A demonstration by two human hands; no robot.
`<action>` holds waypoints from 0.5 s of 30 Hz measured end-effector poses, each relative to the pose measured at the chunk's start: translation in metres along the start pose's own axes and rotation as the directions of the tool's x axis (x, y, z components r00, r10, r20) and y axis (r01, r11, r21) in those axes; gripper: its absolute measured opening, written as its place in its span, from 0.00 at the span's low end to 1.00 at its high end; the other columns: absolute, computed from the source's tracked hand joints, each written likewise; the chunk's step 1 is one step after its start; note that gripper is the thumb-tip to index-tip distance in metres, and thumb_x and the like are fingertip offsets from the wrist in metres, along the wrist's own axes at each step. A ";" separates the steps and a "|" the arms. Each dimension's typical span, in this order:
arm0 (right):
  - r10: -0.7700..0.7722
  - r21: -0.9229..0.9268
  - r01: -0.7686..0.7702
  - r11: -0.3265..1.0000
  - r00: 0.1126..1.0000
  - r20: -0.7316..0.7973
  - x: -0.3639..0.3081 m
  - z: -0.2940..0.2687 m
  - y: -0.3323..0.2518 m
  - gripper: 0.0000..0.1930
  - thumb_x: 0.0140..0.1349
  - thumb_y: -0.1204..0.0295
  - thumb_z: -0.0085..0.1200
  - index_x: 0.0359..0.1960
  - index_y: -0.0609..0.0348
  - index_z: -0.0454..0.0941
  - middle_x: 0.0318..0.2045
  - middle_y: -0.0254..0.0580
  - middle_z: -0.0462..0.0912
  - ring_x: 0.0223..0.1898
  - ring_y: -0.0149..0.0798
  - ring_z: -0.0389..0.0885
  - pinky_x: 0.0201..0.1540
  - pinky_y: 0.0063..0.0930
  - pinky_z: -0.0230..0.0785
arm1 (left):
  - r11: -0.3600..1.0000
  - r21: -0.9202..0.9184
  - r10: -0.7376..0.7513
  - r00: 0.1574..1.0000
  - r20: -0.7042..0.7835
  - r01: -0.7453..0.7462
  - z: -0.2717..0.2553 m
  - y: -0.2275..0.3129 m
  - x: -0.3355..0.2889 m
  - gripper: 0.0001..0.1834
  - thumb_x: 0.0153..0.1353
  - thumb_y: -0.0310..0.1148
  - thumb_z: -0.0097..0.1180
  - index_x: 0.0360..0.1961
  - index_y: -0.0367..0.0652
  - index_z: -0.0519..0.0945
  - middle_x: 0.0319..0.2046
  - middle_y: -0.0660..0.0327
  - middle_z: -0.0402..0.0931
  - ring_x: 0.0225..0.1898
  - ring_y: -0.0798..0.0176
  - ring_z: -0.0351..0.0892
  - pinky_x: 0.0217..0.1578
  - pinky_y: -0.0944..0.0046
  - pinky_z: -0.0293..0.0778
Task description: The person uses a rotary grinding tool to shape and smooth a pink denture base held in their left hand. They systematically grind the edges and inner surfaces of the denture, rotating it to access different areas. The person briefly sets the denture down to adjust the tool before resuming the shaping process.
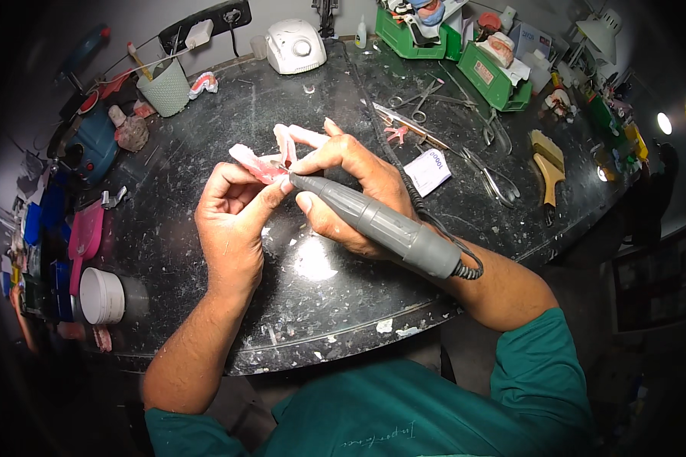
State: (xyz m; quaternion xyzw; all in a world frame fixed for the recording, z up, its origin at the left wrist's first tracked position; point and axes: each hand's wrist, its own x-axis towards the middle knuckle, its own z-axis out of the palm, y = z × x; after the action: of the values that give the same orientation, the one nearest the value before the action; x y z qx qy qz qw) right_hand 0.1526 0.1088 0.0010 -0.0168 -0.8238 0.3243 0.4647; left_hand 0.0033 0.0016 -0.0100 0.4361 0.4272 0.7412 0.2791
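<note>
My left hand pinches a pink denture base between thumb and fingers over the middle of the bench. My right hand is closed around a grey rotary handpiece, gripping it like a pen. The handpiece's tip meets the pink piece close to my left thumb; the bur itself is mostly hidden by my fingers. From the back end of the handpiece, a coiled black cord loops beside my right forearm. Part of the denture base rises behind my right fingertips.
Across the black bench lie scissors, pliers, folded paper and a brush. A white control box and green bins stand at the back. On the left are a white tub and pink dustpan.
</note>
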 end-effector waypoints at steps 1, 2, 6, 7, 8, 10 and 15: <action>-0.002 0.000 0.002 1.000 1.000 -0.006 0.000 0.000 0.000 0.16 0.54 0.73 0.62 0.45 0.57 0.77 0.42 0.41 0.81 0.60 0.52 0.77 0.71 0.63 0.51 | 1.000 0.000 -0.006 1.000 -0.003 0.006 0.000 0.001 0.000 0.10 0.59 0.14 0.62 0.36 0.38 0.75 0.42 0.54 0.82 0.47 0.66 0.81 0.54 0.64 0.75; -0.003 0.000 0.003 1.000 1.000 -0.012 0.000 0.001 0.000 0.16 0.54 0.74 0.62 0.45 0.57 0.77 0.42 0.41 0.81 0.60 0.53 0.77 0.71 0.63 0.50 | 1.000 -0.001 -0.012 1.000 -0.005 0.012 0.000 0.001 -0.001 0.10 0.59 0.14 0.62 0.36 0.38 0.75 0.42 0.54 0.82 0.47 0.66 0.81 0.55 0.64 0.75; 0.049 0.091 -0.042 0.995 0.996 -0.073 0.000 0.005 -0.002 0.15 0.57 0.72 0.66 0.45 0.57 0.77 0.42 0.41 0.82 0.53 0.44 0.82 0.63 0.51 0.65 | 1.000 -0.021 -0.011 1.000 -0.005 0.011 -0.001 0.000 -0.001 0.10 0.59 0.15 0.62 0.36 0.38 0.75 0.43 0.54 0.82 0.47 0.65 0.81 0.55 0.64 0.75; 0.109 0.219 -0.080 0.972 0.986 -0.125 0.000 0.008 -0.001 0.15 0.58 0.71 0.66 0.45 0.58 0.77 0.42 0.41 0.82 0.51 0.40 0.82 0.60 0.45 0.69 | 0.999 -0.037 -0.022 1.000 -0.008 0.022 0.000 0.000 -0.001 0.10 0.59 0.15 0.62 0.36 0.38 0.75 0.43 0.53 0.82 0.47 0.65 0.82 0.55 0.63 0.75; 0.174 0.345 -0.108 0.932 0.970 -0.168 0.000 0.010 0.000 0.15 0.60 0.70 0.67 0.45 0.58 0.76 0.42 0.41 0.82 0.49 0.37 0.82 0.57 0.39 0.73 | 0.998 -0.053 -0.034 0.999 -0.011 0.034 0.000 0.000 -0.001 0.10 0.59 0.15 0.62 0.36 0.38 0.75 0.43 0.53 0.82 0.47 0.64 0.82 0.55 0.63 0.75; 0.145 0.271 -0.076 0.960 0.958 -0.247 0.005 0.005 0.007 0.16 0.64 0.71 0.64 0.49 0.60 0.73 0.39 0.38 0.80 0.41 0.26 0.79 0.43 0.20 0.74 | 0.987 -0.109 -0.117 0.993 0.023 0.119 0.005 0.002 0.000 0.08 0.62 0.19 0.60 0.39 0.39 0.74 0.44 0.51 0.82 0.48 0.61 0.83 0.53 0.61 0.78; 0.444 0.604 -0.287 0.744 0.887 -0.126 0.010 0.000 0.006 0.13 0.64 0.75 0.62 0.48 0.61 0.73 0.34 0.34 0.80 0.38 0.24 0.79 0.41 0.19 0.74 | 0.908 -0.232 -0.322 0.936 0.144 0.348 0.004 0.006 0.000 0.10 0.62 0.20 0.61 0.44 0.38 0.76 0.46 0.51 0.82 0.50 0.61 0.82 0.53 0.62 0.78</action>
State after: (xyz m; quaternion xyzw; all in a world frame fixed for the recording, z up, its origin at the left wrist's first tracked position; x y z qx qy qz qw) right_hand 0.1458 0.1168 0.0054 -0.0826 -0.5999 0.6353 0.4792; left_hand 0.0068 0.0001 -0.0036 0.3544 0.3824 0.7073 0.4775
